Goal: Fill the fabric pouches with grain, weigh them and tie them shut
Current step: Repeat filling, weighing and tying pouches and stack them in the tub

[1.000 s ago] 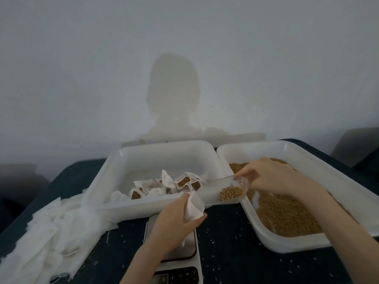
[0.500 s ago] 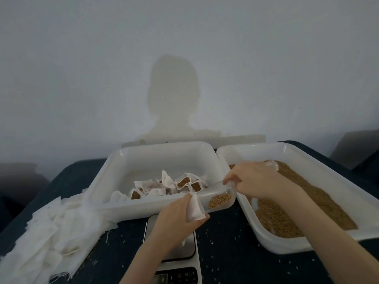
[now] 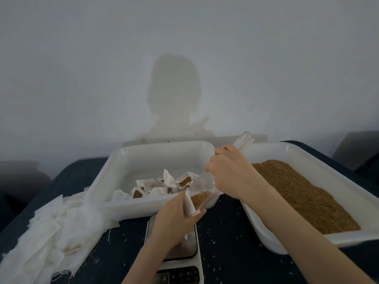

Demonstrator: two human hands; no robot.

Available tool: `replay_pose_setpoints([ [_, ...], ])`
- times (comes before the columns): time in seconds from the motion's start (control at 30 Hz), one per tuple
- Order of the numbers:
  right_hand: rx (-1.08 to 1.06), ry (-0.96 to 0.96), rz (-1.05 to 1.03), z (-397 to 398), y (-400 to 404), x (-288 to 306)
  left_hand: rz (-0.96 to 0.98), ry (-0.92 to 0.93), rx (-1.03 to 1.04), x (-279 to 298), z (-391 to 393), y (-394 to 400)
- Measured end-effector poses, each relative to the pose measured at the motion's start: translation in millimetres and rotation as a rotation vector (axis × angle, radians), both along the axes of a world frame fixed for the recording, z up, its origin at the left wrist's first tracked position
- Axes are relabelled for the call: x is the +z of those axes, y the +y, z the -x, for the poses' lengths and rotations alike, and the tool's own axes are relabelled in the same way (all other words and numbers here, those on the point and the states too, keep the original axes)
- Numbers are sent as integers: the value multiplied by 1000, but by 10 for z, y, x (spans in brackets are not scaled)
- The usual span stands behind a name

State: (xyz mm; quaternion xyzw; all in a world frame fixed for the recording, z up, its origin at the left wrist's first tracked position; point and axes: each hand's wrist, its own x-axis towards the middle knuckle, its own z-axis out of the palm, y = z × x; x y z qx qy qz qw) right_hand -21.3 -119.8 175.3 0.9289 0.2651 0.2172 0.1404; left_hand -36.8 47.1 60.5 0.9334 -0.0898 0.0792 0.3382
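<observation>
The left hand [image 3: 174,220] pinches an open white pouch [image 3: 189,204] just above the scale [image 3: 180,253], at the near rim of the left tray [image 3: 127,158]. The right hand [image 3: 229,171] grips a clear scoop [image 3: 202,196] tilted mouth-down against the pouch, grain [image 3: 200,198] showing in its tip. Filled pouches [image 3: 176,182] lie inside that tray; right of the scale sits the grain tray [image 3: 320,160], left a heap of empty pouches [image 3: 47,232].

Dark table [image 3: 227,238], two white trays [image 3: 123,171] [image 3: 320,160], scale [image 3: 180,255], heap of empty fabric pouches [image 3: 47,232], scattered grains [image 3: 213,241].
</observation>
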Motion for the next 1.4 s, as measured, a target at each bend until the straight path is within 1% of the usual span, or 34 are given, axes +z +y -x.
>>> replay_pose_setpoints([
  [0.17, 3, 0, -1, 53, 28, 65, 29, -46, -10, 15, 14, 30],
  [0.37, 25, -39, 8, 115, 63, 116, 33, -46, -9, 11, 3, 20],
  [0.57, 1, -39, -10, 110, 43, 138, 176, -42, -1, 8, 8, 29],
  [0.67, 0, -28, -4, 113, 35, 127, 152, -41, -11, 8, 10, 30],
  [0.87, -16, -39, 0, 92, -8, 126, 180, -50, -17, 18, 32, 32],
  [1.03, -43, 4, -23, 76, -82, 68, 133, -69, -22, 45, 38, 21],
  [1.23, -90, 147, -196, 23, -227, -22, 143, -62, -32, 42, 59, 18],
  [1.33, -107, 239, -332, -13, -358, -98, 198, -38, -59, 60, 64, 18],
  [1.4, -152, 350, -457, -32, -456, -150, 235, -30, -73, 74, 68, 11],
])
